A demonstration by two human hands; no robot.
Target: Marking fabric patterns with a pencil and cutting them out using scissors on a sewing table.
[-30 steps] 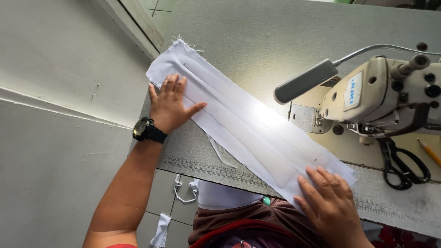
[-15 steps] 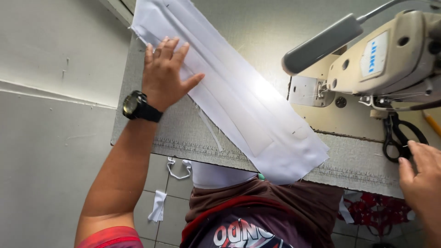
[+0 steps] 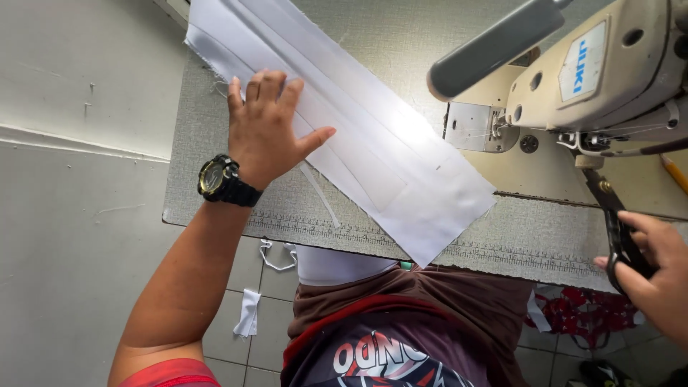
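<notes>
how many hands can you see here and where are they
2. The left hand lies flat, fingers spread, on the white fabric strip on the sewing table. The right hand is at the right edge, gripping black scissors. No other hands show.

Single head-worn camera looking steeply down, sitting close over table (image 3: 215, 193); framing sewing machine (image 3: 595, 72) at upper right, wearer's torso at bottom edge, wall at left.

Fabric strip (image 3: 358, 136) on table (image 3: 208, 179), sewing machine (image 3: 595, 72) right.
</notes>
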